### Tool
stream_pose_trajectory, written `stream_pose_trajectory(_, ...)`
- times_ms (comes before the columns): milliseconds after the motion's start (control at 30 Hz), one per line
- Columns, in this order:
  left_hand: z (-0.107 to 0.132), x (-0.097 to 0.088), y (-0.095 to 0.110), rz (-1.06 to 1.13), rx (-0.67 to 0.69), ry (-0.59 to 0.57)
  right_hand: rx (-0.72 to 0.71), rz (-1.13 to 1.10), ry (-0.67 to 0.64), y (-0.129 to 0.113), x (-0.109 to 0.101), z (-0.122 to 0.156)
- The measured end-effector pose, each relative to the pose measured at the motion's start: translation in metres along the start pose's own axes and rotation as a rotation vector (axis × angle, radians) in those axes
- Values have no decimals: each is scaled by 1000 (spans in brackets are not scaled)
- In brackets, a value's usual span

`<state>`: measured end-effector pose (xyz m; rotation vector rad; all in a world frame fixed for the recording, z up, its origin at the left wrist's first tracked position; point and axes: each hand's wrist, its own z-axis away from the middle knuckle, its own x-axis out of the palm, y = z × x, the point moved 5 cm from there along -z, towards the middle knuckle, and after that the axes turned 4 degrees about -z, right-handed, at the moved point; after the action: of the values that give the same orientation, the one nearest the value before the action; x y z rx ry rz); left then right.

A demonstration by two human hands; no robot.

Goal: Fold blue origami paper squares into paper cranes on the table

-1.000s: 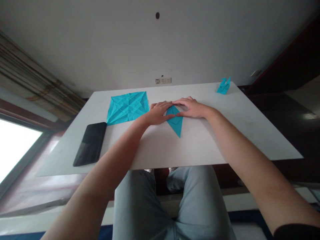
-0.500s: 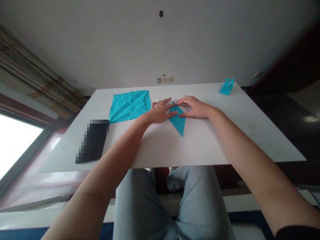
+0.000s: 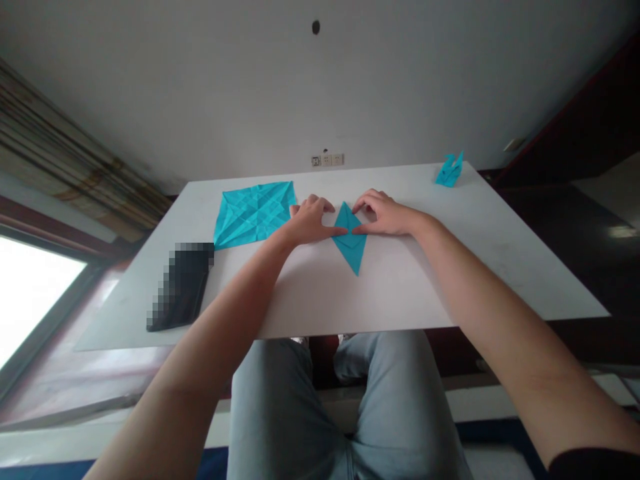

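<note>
A blue sheet of origami paper, folded into a kite-like diamond [image 3: 351, 250], lies on the white table with one point toward me. My left hand [image 3: 311, 220] is on its left, thumb laid across the paper's middle and the other fingers bent and apart, off the paper. From the right, my right hand [image 3: 387, 215] rests its thumb on the paper too. Its index fingertip is by the upper right edge, leaving a gap between finger and thumb. Between the thumbs a fold line and a small triangular flap show.
An unfolded, creased blue sheet [image 3: 255, 213] lies left of my hands. Nearer the left edge is a dark flat object [image 3: 183, 287], partly pixelated. A folded blue paper crane [image 3: 450, 171] stands at the back right corner of the table [image 3: 500, 267]. Behind is a wall with sockets [image 3: 327, 160].
My left fingers have drawn back left off the diamond's top, uncovering its tip and upper faces. Both thumbs now lie on its middle. The view has shifted slightly.
</note>
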<state>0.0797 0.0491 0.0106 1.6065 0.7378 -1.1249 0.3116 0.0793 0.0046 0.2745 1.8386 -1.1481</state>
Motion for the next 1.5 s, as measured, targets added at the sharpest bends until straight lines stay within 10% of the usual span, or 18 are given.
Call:
stream_pose_trajectory(633,-6,3,3,463,4,123,63,-348,108,-4,3,-3)
stream_pose_trajectory(1500,0,-4,9,211,203,202,11,-254,148,0,-3,1)
